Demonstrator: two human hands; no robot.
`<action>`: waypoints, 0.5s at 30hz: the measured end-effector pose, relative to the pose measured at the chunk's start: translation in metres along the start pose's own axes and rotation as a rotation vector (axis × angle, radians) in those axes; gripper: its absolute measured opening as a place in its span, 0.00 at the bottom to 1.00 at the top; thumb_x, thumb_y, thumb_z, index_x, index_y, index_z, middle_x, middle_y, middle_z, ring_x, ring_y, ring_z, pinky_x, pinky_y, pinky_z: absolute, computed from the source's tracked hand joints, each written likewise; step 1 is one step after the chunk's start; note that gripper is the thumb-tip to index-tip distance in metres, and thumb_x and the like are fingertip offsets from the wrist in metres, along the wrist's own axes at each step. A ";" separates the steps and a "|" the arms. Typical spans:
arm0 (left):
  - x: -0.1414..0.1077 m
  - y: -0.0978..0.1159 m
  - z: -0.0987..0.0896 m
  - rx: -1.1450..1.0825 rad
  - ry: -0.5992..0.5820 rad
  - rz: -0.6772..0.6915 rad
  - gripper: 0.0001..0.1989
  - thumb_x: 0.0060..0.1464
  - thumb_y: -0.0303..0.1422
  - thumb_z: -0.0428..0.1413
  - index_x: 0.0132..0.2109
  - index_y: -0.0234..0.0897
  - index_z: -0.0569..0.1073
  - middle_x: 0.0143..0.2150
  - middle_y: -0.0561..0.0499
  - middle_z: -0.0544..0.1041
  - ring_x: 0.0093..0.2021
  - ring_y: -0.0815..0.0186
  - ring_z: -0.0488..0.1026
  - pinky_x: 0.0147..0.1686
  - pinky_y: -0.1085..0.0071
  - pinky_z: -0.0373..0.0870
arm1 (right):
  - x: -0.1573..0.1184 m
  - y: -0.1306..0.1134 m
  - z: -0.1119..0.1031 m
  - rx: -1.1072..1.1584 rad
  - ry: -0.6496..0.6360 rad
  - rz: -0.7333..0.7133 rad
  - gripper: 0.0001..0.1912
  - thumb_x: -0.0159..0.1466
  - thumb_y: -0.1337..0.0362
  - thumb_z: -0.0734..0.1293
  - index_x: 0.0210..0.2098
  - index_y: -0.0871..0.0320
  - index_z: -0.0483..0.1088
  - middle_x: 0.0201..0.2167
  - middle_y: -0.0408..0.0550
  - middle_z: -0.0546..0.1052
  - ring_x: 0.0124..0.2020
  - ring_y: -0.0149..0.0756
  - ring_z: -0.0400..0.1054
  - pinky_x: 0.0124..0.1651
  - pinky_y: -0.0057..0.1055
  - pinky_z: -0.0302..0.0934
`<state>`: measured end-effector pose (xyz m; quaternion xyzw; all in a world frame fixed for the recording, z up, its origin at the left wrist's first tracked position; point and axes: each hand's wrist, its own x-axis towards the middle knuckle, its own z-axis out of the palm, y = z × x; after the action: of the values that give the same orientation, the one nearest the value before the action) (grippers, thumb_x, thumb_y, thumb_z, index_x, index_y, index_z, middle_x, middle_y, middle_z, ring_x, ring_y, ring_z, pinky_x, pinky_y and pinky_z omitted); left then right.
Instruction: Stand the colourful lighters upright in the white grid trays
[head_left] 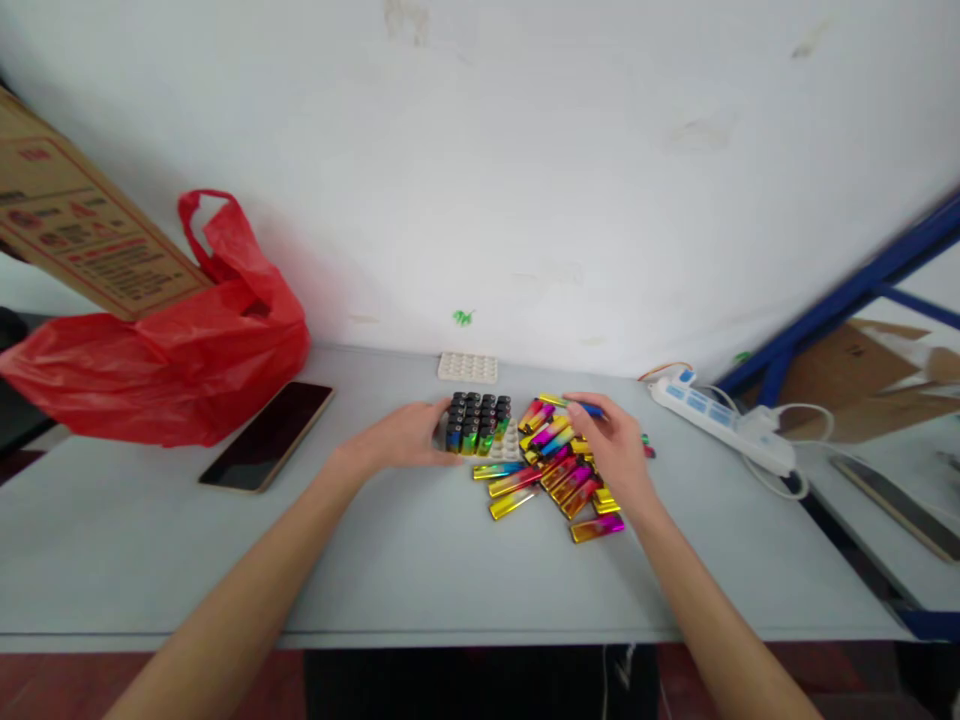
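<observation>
My left hand (412, 435) is wrapped round the left side of a white tray (510, 443) on the grey table. Upright lighters with black tops (478, 422) fill the tray's left part in rows, and its right part shows bare pockets. Right of the tray lies a loose pile of shiny coloured lighters (559, 465), yellow, pink, red and blue. Over the pile's back right side, my right hand (611, 440) has its fingers closed on a blue lighter (592, 410). Another white holder (468, 367) with round pockets lies behind the tray, near the wall.
A phone (268, 437) and a red plastic bag (225, 350) with a cardboard box (90, 215) lie at the left. At the right are a white power strip (720, 425) with cables, a blue metal frame (847, 285) and another flat device (896, 508).
</observation>
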<state>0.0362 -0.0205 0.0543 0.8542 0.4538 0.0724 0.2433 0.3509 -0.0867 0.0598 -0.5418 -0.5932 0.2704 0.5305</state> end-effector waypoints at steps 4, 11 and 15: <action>0.000 0.001 -0.001 -0.003 0.000 -0.024 0.37 0.48 0.56 0.66 0.58 0.39 0.72 0.47 0.43 0.85 0.44 0.51 0.82 0.42 0.64 0.74 | 0.044 -0.007 0.014 0.255 0.027 0.040 0.23 0.60 0.43 0.77 0.40 0.55 0.78 0.34 0.43 0.78 0.34 0.34 0.71 0.42 0.32 0.71; 0.000 0.001 -0.002 -0.041 0.002 -0.033 0.35 0.47 0.56 0.67 0.56 0.40 0.74 0.41 0.47 0.85 0.39 0.54 0.81 0.38 0.65 0.73 | 0.039 0.006 0.028 0.530 -0.284 0.194 0.30 0.65 0.31 0.67 0.36 0.52 0.66 0.29 0.38 0.71 0.24 0.31 0.68 0.30 0.30 0.70; 0.000 0.003 -0.003 -0.028 -0.029 -0.043 0.34 0.49 0.56 0.66 0.56 0.41 0.73 0.42 0.48 0.85 0.39 0.55 0.81 0.38 0.66 0.72 | 0.020 0.006 0.033 0.509 -0.372 0.304 0.29 0.65 0.32 0.69 0.39 0.52 0.68 0.22 0.31 0.59 0.17 0.25 0.50 0.17 0.21 0.50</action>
<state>0.0369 -0.0205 0.0586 0.8418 0.4674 0.0610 0.2632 0.3253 -0.0583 0.0509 -0.4157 -0.5058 0.5798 0.4849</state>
